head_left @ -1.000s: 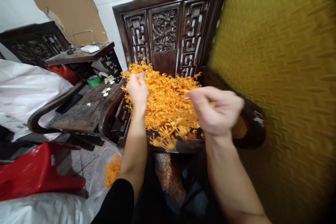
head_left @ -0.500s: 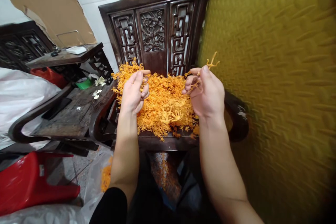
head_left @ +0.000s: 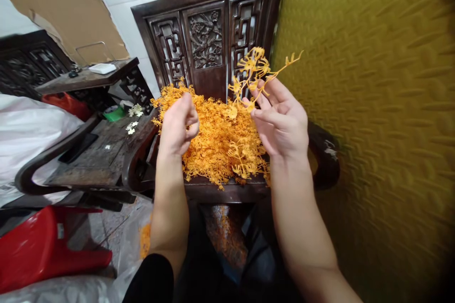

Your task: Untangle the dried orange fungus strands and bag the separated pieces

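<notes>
A heap of small orange branching pieces (head_left: 216, 142) covers the seat of a dark carved wooden chair (head_left: 208, 73). Over its right side, my right hand (head_left: 280, 120) pinches a yellow-orange sprig (head_left: 253, 68) between thumb and fingers; the sprig's tips spread up and to both sides. My left hand (head_left: 178, 125) is closed above the heap's left side, fingers curled in, and whatever it may hold is hidden. The two hands are apart. Another lighter sprig (head_left: 241, 158) lies at the heap's front right.
A yellow textured surface (head_left: 384, 94) rises close on the right. At left are another wooden chair (head_left: 88, 163) with green tape (head_left: 113, 112) on it, a red plastic stool (head_left: 46, 251) and white bags (head_left: 31, 132). The chair's curved armrest (head_left: 325, 156) stands beside my right forearm.
My right hand has turned and now holds up a larger branching sprig. My left hand's fingers have curled in more. The lighter sprig at the heap's front looks sharper and sits slightly farther right.
</notes>
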### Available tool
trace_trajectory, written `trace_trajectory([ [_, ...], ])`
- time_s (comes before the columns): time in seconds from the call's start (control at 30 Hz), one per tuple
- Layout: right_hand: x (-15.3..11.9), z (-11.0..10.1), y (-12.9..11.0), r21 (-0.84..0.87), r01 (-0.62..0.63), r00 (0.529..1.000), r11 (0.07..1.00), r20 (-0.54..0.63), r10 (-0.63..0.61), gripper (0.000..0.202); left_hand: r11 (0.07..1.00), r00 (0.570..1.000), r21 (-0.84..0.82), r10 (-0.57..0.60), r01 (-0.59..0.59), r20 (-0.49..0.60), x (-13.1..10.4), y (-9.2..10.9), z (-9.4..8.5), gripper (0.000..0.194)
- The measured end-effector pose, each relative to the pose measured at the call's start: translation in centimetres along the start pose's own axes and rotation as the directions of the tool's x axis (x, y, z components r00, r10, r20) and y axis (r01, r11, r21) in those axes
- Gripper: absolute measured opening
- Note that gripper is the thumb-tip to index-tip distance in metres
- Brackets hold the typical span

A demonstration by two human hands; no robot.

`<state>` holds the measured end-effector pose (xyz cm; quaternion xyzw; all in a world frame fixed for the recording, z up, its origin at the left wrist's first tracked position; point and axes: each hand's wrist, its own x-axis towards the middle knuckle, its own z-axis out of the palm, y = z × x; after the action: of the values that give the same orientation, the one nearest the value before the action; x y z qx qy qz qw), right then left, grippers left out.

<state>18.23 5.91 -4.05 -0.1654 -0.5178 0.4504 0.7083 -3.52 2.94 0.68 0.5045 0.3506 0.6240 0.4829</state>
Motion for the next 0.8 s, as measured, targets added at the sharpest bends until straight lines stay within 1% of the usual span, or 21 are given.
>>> trace_trajectory([
  [0.07,0.0,0.2,0.6,0.004,0.018,1.000,1.000,-0.007,-0.018,0.067,0.992,0.999,0.127,0.007,-0.012,0.036,-0.1,-0.7,0.4,0.049],
  [0.17,-0.2,1.3,1.0,-0.029,0.049,0.999,0.998,-0.007,-0.050,0.070,0.955,0.995,0.292,0.023,-0.049,0.093,-0.3,-1.5,1.5,0.045],
  [0.23,-0.5,2.4,1.1,-0.064,0.068,0.998,0.996,-0.010,-0.069,0.071,0.929,0.991,0.360,0.045,-0.087,0.124,-0.4,-1.9,2.2,0.042],
  [0.3,-0.8,3.3,0.9,-0.098,0.075,0.997,0.992,-0.026,-0.078,0.070,0.916,0.991,0.388,0.064,-0.105,0.119,-0.4,-2.1,2.6,0.039],
  [0.33,-0.9,3.6,0.8,-0.118,0.070,0.997,0.990,-0.036,-0.075,0.069,0.920,0.992,0.378,0.071,-0.104,0.101,-0.3,-2.2,2.6,0.039],
  [0.4,-1.1,3.7,0.6,-0.167,0.049,0.997,0.985,-0.055,-0.059,0.065,0.950,0.996,0.301,0.063,-0.079,0.060,-0.2,-2.3,2.4,0.041],
  [0.47,-1.1,3.3,0.4,-0.240,0.019,0.997,0.971,-0.073,-0.038,0.057,0.981,0.999,0.189,0.028,-0.036,0.042,0.0,-2.3,2.0,0.041],
  [0.5,-1.2,2.9,0.2,-0.301,0.007,0.995,0.954,-0.088,-0.035,0.050,0.989,0.999,0.146,0.012,-0.017,0.039,0.1,-2.3,1.8,0.042],
  [0.57,-1.3,2.3,-0.3,-0.466,-0.002,0.988,0.885,-0.139,-0.071,0.031,0.994,0.999,0.105,-0.011,0.006,0.042,0.1,-2.1,1.5,0.044],
  [0.63,-1.6,2.1,-1.0,-0.632,0.002,0.975,0.775,-0.171,-0.142,0.018,0.994,0.998,0.104,-0.024,0.019,0.050,0.1,-2.0,1.6,0.047],
  [0.67,-1.8,2.3,-1.4,-0.686,0.002,0.974,0.728,-0.162,-0.155,0.015,0.994,0.998,0.107,-0.032,0.025,0.058,0.0,-2.0,1.7,0.048],
  [0.7,-2.0,2.5,-1.8,-0.713,-0.002,0.981,0.701,-0.139,-0.138,0.014,0.993,0.997,0.111,-0.038,0.030,0.068,-0.1,-2.0,1.8,0.049],
  [0.73,-2.1,2.9,-2.1,-0.716,-0.004,0.990,0.698,-0.101,-0.098,0.014,0.993,0.996,0.113,-0.041,0.032,0.076,-0.1,-2.0,1.9,0.050],
  [0.8,-2.3,3.4,-2.4,-0.659,-0.009,1.000,0.752,-0.011,0.003,0.015,0.994,0.995,0.110,-0.037,0.027,0.090,-0.2,-2.1,2.2,0.051],
])
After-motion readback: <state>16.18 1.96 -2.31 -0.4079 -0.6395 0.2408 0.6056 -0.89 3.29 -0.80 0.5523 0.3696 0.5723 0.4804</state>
